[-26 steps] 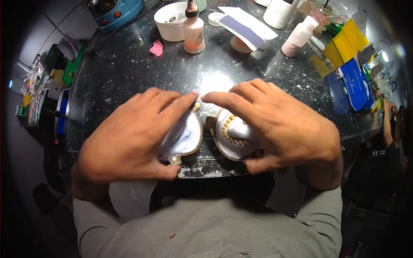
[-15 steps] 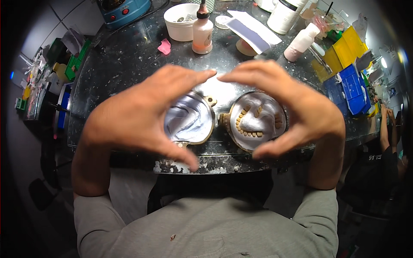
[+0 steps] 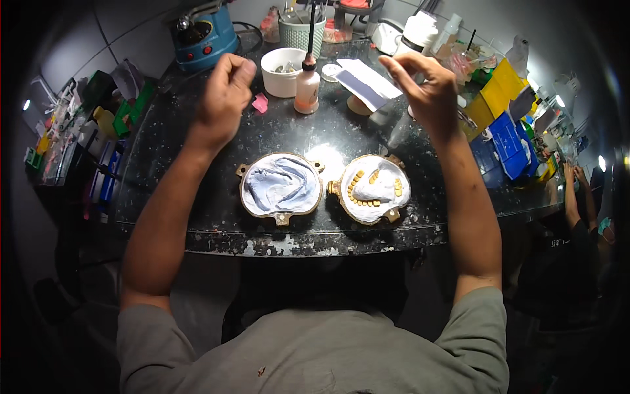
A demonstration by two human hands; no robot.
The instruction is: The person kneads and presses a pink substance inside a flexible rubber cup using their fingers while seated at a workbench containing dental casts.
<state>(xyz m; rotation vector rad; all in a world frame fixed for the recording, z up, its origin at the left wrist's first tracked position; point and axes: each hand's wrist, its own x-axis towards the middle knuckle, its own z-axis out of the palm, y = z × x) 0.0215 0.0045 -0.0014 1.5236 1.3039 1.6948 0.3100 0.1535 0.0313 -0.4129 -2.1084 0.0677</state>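
Two brass denture flask halves lie side by side near the front edge of the black bench. The left flask half holds grey-white plaster with an arch-shaped hollow. In the right flask half, an arch of yellowish artificial teeth is set in plaster. My left hand is raised beyond the left half, fingers curled in and nothing seen in them. Raised over the bench's far right part, my right hand has bent fingers with thumb and forefinger apart. Neither hand touches the flask.
Beyond the flask stand a dropper bottle of pinkish liquid, a white tub and a pink scrap. A blue machine is at the back left. Yellow and blue bins crowd the right. Another person's arms show far right.
Both hands have lifted up and away from around the flask halves, spreading apart. My left fingers have curled shut. The view has shifted, uncovering both halves.
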